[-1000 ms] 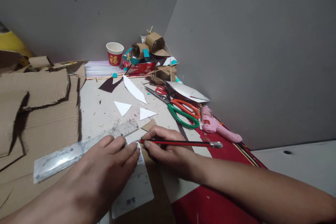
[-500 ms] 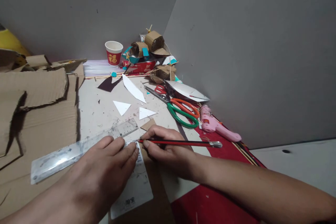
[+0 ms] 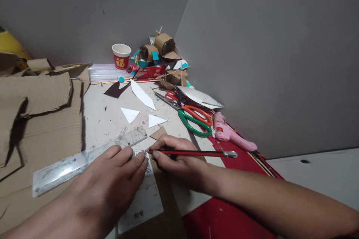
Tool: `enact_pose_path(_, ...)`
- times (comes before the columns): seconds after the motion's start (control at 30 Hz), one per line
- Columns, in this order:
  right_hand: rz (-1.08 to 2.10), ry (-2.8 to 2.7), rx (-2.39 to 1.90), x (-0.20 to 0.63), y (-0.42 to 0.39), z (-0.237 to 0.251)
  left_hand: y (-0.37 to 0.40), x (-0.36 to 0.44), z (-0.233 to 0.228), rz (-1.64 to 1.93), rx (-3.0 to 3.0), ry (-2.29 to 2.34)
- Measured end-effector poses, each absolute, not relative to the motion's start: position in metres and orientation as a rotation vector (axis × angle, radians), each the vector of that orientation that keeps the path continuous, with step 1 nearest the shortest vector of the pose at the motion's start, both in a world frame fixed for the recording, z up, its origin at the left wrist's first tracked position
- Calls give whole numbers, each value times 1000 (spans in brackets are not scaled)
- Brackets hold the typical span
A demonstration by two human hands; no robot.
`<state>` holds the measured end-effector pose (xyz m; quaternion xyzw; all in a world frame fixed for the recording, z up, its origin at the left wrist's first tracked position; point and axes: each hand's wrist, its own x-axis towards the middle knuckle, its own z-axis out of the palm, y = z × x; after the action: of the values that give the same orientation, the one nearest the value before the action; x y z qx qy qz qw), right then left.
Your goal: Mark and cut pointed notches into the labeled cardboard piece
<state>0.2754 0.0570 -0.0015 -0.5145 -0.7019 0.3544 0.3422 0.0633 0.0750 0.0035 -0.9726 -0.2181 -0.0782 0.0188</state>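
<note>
My right hand (image 3: 176, 153) pinches a red-and-black pencil (image 3: 196, 153), which lies nearly level with its point to the left. The point is at the top edge of a white printed label (image 3: 148, 205) on brown cardboard (image 3: 171, 216). My left hand (image 3: 112, 179) lies flat across the label, palm down, fingertips close to the pencil point. Whether something small is under those fingers is hidden. A clear plastic ruler (image 3: 61, 171) slants beside and partly behind the left hand. Just beyond the right hand is a small brown cardboard piece (image 3: 158, 133).
White paper cut-outs (image 3: 129, 115) lie ahead, near green-and-orange-handled scissors (image 3: 196, 121). A pink glue gun (image 3: 232, 136) rests at right on red material. Torn cardboard (image 3: 50, 130) covers the left. A paper cup (image 3: 121, 56) and cardboard models (image 3: 164, 44) stand by the grey walls.
</note>
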Motion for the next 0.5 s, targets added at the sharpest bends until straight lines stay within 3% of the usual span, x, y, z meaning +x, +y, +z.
enact_pose_path(0.5, 942, -1788, -1341, 275, 57, 0, 74, 63, 3, -287, -3002, -653)
